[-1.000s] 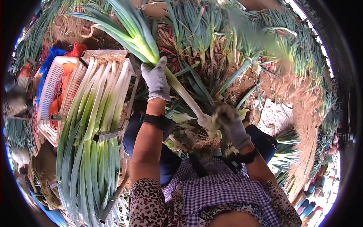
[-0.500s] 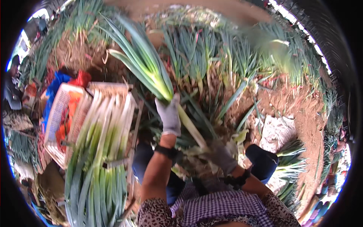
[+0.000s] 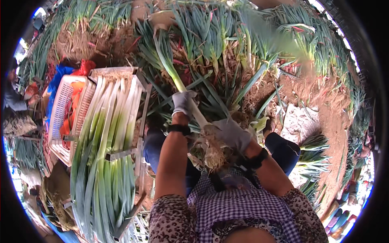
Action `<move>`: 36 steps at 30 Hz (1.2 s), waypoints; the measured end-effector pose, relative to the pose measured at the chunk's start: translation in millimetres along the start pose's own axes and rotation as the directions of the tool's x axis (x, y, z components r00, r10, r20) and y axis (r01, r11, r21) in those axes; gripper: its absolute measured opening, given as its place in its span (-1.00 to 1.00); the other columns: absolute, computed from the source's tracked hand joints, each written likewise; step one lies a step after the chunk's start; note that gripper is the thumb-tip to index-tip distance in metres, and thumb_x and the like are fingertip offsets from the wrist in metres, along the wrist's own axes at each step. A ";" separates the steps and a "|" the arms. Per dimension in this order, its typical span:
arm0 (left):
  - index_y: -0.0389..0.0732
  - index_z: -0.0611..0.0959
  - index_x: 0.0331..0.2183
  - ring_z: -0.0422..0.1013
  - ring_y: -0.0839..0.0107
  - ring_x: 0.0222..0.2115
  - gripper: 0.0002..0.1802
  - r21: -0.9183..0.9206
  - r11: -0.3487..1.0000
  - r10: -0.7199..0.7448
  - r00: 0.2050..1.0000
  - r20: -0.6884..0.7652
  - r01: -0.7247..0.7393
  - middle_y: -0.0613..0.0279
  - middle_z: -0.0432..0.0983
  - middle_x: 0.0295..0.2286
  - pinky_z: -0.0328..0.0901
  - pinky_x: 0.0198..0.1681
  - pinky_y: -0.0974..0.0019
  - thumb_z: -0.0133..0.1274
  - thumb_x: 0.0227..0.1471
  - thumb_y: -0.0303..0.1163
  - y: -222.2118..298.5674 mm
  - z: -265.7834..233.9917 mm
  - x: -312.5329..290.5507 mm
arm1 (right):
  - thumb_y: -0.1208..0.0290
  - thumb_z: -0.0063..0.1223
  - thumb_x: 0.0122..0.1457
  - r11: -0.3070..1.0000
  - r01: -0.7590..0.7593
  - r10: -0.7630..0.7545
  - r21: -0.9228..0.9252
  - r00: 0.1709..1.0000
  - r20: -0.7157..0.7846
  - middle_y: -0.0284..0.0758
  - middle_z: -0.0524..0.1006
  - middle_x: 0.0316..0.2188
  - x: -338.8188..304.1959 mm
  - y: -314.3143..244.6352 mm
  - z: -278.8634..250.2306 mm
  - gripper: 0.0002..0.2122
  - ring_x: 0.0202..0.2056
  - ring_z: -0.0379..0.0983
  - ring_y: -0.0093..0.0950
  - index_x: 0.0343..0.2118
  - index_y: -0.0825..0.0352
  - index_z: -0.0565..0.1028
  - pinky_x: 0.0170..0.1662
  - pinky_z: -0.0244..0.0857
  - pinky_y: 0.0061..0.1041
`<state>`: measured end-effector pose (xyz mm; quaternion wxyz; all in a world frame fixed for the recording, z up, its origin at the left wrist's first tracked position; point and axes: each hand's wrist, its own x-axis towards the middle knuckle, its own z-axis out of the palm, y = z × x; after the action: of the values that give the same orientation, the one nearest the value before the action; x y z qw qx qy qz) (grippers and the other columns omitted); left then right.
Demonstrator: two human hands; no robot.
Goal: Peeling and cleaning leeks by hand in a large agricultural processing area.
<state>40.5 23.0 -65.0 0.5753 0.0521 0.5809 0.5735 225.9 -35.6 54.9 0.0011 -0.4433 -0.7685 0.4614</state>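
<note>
My left hand (image 3: 183,102), in a pale grey glove, is wrapped around the white-green shaft of a leek (image 3: 173,73). The leek slants from its green leaves at the upper left down to a bushy tan root end (image 3: 214,157) above my lap. At that lower end my right hand (image 3: 231,133), gloved too, closes on the leek just above the roots; its fingertips are partly hidden. To my left, a row of trimmed leeks (image 3: 115,115) lies side by side on a metal-framed rack (image 3: 142,141), white ends away from me.
A white plastic basket (image 3: 60,109) with orange and blue material stands left of the rack. Bundles of untrimmed leeks (image 3: 202,40) line the far side. Loose leaves lie on the brown soil (image 3: 330,133). A whitish sack (image 3: 300,123) lies right of my knee. Another person (image 3: 16,97) is at the far left.
The leek in my left hand has dropped lower and shows fewer spread leaves. My right hand, blurred before, is now clear at the root end, and the roots have come into view.
</note>
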 end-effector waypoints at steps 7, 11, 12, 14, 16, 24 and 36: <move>-0.38 0.56 -0.46 0.41 0.19 -0.71 -0.88 -0.023 0.994 -0.103 0.993 -0.059 0.102 0.09 0.46 -0.59 0.37 -0.67 0.13 0.17 -0.15 -0.60 -42.4 18.1 36.4 | 0.06 -0.04 0.30 0.987 -0.153 0.142 -0.039 0.967 -0.212 0.03 0.50 -0.56 -45.7 17.2 9.3 -0.56 -0.48 0.45 -0.03 -0.37 0.47 0.50 -0.34 0.29 -0.17; -0.35 0.57 -0.41 0.42 0.18 -0.55 -0.86 -0.028 0.981 -0.194 0.979 -0.063 0.193 0.12 0.44 -0.49 0.51 -0.44 -0.01 0.17 -0.12 -0.63 -64.3 23.8 47.3 | 0.14 0.00 0.28 0.985 -0.170 0.169 0.016 0.954 -0.246 -0.01 0.50 -0.57 -56.0 24.5 7.9 -0.63 -0.48 0.46 -0.05 -0.37 0.45 0.50 -0.36 0.29 -0.18; -0.35 0.57 -0.41 0.42 0.18 -0.55 -0.86 -0.032 0.980 -0.199 0.978 -0.064 0.198 0.12 0.44 -0.49 0.51 -0.44 -0.01 0.17 -0.12 -0.63 -70.7 25.8 52.2 | 0.15 0.01 0.28 0.986 -0.165 0.166 0.023 0.953 -0.254 -0.02 0.50 -0.57 -58.0 25.7 7.3 -0.64 -0.49 0.47 -0.06 -0.37 0.45 0.50 -0.36 0.29 -0.18; -0.35 0.57 -0.41 0.44 0.16 -0.55 -0.86 -0.035 0.947 -0.322 0.941 -0.108 0.320 0.10 0.44 -0.49 0.50 -0.48 -0.01 0.17 -0.13 -0.63 -87.3 34.2 51.6 | 0.17 0.03 0.26 0.967 -0.256 0.253 0.018 0.939 -0.232 -0.03 0.50 -0.57 -62.9 31.1 7.5 -0.66 -0.49 0.47 -0.06 -0.36 0.45 0.50 -0.36 0.29 -0.19; -0.36 0.57 -0.41 0.45 0.14 -0.55 -0.85 -0.031 0.936 -0.351 0.926 -0.138 0.350 0.09 0.45 -0.49 0.50 -0.48 0.01 0.17 -0.14 -0.64 -104.9 45.2 49.1 | 0.21 0.05 0.24 0.955 -0.293 0.296 0.046 0.927 -0.232 -0.04 0.50 -0.58 -68.1 36.8 6.5 -0.70 -0.48 0.47 -0.06 -0.35 0.43 0.51 -0.37 0.30 -0.19; -0.30 0.63 -0.42 0.47 0.26 -0.63 -0.82 0.194 0.977 -0.016 0.938 -0.347 0.089 0.13 0.51 -0.57 0.38 -0.52 0.16 0.25 -0.16 -0.48 -112.4 -63.8 165.5 | 0.31 0.08 0.24 0.909 -0.390 0.414 0.144 0.885 -0.212 -0.31 0.47 -0.58 -170.4 61.0 -22.5 -0.80 -0.57 0.38 -0.52 -0.41 0.34 0.56 -0.49 0.24 -0.47; -0.25 0.57 -0.46 0.37 0.33 -0.69 -0.87 -0.127 0.985 0.105 0.990 -0.095 -0.117 0.23 0.44 -0.61 0.31 -0.59 0.26 0.21 -0.15 -0.55 -20.7 45.8 80.1 | 0.16 0.30 0.09 0.999 0.002 0.014 0.037 0.894 -0.448 -0.13 0.46 0.08 -69.4 97.8 -59.2 -0.27 -0.21 0.54 -0.38 0.27 0.32 0.22 -0.15 0.45 -0.46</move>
<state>59.6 101.5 -114.2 0.5183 0.0209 0.5627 0.6436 358.9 -23.3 47.7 0.1848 -0.5399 -0.7376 0.3609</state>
